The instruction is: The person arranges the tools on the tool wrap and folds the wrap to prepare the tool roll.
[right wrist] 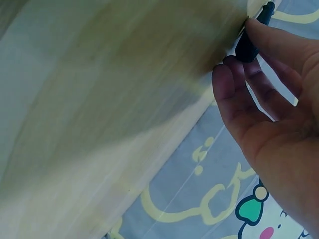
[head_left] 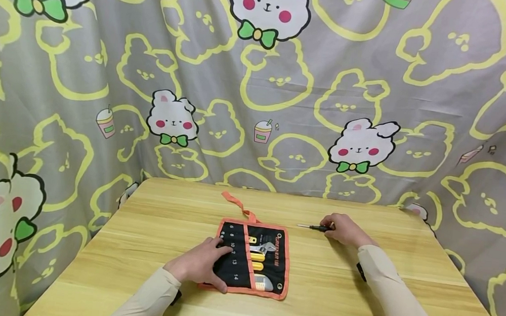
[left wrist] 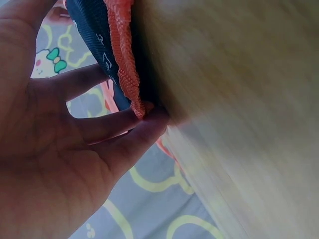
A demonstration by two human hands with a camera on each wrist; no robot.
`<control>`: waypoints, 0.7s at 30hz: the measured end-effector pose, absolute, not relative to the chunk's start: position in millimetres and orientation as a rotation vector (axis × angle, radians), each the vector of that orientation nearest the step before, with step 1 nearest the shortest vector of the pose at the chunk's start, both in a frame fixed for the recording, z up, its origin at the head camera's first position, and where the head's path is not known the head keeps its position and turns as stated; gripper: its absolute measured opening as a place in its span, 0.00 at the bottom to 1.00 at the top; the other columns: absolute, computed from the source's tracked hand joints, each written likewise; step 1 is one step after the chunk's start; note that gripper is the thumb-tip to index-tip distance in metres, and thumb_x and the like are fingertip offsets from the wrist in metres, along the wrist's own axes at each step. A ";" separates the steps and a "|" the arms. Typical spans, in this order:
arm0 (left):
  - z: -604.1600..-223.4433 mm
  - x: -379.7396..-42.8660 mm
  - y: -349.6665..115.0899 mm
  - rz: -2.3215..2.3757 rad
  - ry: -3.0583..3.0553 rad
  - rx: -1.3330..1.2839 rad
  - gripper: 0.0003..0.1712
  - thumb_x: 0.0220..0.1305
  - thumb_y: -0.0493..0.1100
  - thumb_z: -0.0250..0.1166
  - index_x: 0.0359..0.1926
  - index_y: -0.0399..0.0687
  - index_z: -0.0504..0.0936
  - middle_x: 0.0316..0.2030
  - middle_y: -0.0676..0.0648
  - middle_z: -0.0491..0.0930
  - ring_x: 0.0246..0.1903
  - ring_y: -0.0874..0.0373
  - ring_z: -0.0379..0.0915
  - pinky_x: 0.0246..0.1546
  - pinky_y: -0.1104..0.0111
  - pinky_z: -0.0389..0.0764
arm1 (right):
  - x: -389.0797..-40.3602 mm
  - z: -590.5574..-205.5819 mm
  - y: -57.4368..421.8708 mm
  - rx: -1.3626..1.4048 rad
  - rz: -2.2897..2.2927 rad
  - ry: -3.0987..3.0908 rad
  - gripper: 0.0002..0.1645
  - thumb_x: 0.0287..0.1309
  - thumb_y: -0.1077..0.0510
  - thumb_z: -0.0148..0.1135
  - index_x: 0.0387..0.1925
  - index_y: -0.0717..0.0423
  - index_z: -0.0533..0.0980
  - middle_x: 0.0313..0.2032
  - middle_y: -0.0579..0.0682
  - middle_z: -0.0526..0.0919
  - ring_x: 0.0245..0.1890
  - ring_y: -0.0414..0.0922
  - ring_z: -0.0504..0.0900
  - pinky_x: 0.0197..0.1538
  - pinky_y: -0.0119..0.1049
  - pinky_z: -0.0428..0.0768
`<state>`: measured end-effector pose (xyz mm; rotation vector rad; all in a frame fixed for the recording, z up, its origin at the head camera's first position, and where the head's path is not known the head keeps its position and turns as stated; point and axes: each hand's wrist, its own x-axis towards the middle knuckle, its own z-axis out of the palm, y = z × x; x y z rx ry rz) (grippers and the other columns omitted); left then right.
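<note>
A black tool pouch (head_left: 242, 269) with orange trim lies spread out on the wooden table. Its left part shows printed numbers. In its right pockets sit an adjustable wrench (head_left: 266, 248), yellow-handled tools (head_left: 258, 257) and a grey blade-like tool (head_left: 264, 282). My left hand (head_left: 199, 262) rests over the pouch's left side, thumb at the lower edge. In the left wrist view, extended fingers (left wrist: 124, 149) touch the orange edging (left wrist: 122, 55). My right hand (head_left: 346, 230) pinches the black handle of a small screwdriver (head_left: 317, 228) by its end. Its metal shaft points left, low over the table.
An orange strap (head_left: 239, 206) trails from the pouch's top edge toward the back of the wooden table (head_left: 134, 248). Behind and at both sides hangs a grey curtain (head_left: 296, 91) with yellow outlines and rabbit faces.
</note>
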<state>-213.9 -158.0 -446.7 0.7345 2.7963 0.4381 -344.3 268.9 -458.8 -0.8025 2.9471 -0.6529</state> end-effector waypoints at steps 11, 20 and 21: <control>-446.0 -214.2 -157.7 0.443 2.795 0.735 0.57 0.44 0.67 0.81 0.70 0.45 0.73 0.70 0.33 0.65 0.68 0.38 0.64 0.64 0.46 0.72 | -339.7 -455.0 265.8 -0.822 -0.652 2.950 0.08 0.58 0.68 0.70 0.41 0.61 0.85 0.36 0.51 0.86 0.36 0.44 0.81 0.42 0.44 0.80; -445.9 -213.4 -157.2 0.429 2.801 0.724 0.56 0.44 0.67 0.81 0.70 0.45 0.74 0.71 0.33 0.64 0.68 0.36 0.63 0.65 0.45 0.72 | -335.6 -445.5 258.7 -0.932 -0.680 2.952 0.08 0.60 0.67 0.70 0.42 0.60 0.85 0.34 0.48 0.86 0.33 0.40 0.80 0.37 0.37 0.78; -445.9 -213.3 -157.1 0.426 2.802 0.724 0.56 0.43 0.67 0.81 0.70 0.45 0.74 0.71 0.33 0.65 0.68 0.37 0.63 0.65 0.45 0.72 | -335.1 -444.2 257.2 -0.945 -0.686 2.950 0.07 0.60 0.67 0.70 0.42 0.60 0.85 0.34 0.48 0.86 0.32 0.40 0.80 0.37 0.37 0.78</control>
